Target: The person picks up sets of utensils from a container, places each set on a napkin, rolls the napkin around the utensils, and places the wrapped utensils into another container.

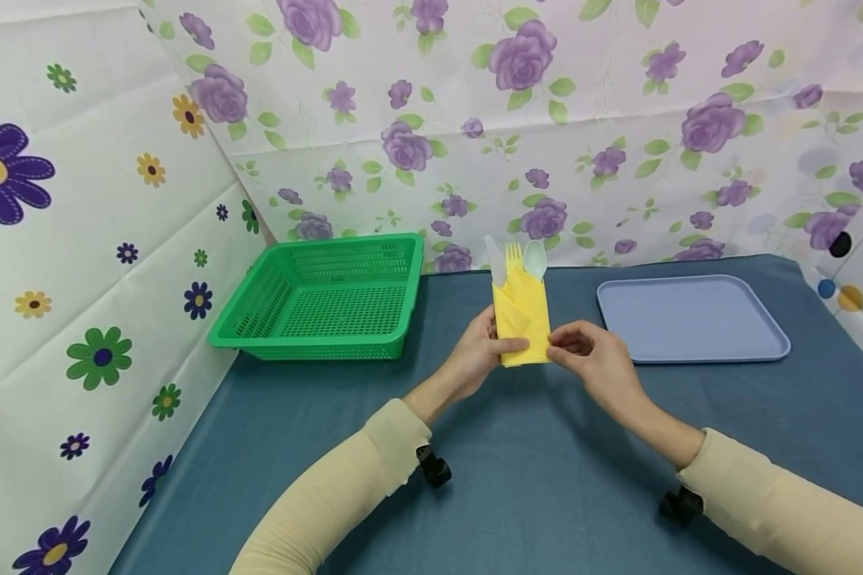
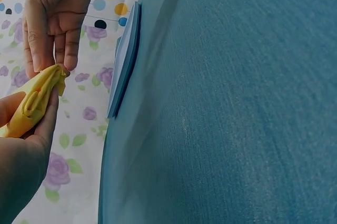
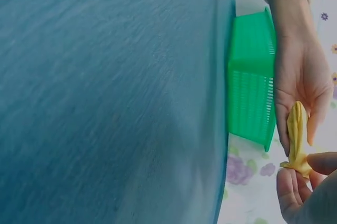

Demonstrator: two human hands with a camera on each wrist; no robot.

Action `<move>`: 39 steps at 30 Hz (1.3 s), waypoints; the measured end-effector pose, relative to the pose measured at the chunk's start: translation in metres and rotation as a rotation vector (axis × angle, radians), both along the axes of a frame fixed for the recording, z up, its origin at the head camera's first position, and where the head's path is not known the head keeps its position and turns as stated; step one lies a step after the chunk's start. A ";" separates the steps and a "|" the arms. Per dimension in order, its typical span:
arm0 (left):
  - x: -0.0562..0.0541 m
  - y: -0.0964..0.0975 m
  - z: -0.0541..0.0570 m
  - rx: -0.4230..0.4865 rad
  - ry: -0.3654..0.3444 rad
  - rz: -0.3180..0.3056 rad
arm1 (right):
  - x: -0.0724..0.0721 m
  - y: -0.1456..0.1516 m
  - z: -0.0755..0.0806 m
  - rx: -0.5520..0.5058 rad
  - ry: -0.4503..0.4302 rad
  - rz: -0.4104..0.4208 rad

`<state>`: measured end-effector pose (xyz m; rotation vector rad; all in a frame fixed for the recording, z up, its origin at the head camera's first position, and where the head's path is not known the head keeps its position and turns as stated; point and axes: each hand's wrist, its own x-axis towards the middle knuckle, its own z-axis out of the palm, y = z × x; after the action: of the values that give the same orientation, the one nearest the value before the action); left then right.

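Note:
A folded yellow napkin (image 1: 522,319) stands upright between the two hands, above the table. Out of its top stick a clear plastic knife (image 1: 496,262), a yellow fork (image 1: 514,255) and a pale spoon (image 1: 535,259). My left hand (image 1: 479,351) grips the napkin pouch from its left side, thumb across the front and fingers behind. At the lower right edge, my right hand (image 1: 595,359) pinches the napkin between thumb and fingertips. Both wrist views show the folded bottom end of the napkin (image 2: 37,103) between the hands; the cutlery is hidden there.
A green plastic basket (image 1: 331,351) with perforated sides stands at the back left of the blue-covered table (image 1: 503,479). At the back right lies a blue-grey rectangular tray (image 1: 693,319). Flowered cloth (image 1: 431,104) hangs behind the table.

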<state>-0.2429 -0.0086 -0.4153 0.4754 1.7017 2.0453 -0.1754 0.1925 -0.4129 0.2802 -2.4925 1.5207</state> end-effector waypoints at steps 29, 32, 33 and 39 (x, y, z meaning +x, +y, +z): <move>-0.005 -0.002 -0.003 -0.069 -0.033 -0.049 | -0.012 0.001 -0.001 -0.371 -0.251 0.009; -0.006 -0.002 -0.003 -0.082 -0.020 -0.040 | -0.012 0.000 -0.002 -0.308 -0.217 -0.001; -0.006 -0.002 -0.003 -0.086 -0.017 -0.039 | -0.012 0.000 -0.002 -0.287 -0.207 -0.004; -0.006 -0.002 -0.003 -0.110 -0.027 -0.026 | -0.013 0.002 -0.004 -0.276 -0.229 0.009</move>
<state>-0.2489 -0.0105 -0.4187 0.4303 1.7717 1.9194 -0.1889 0.1941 -0.4165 0.0750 -2.3999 1.9732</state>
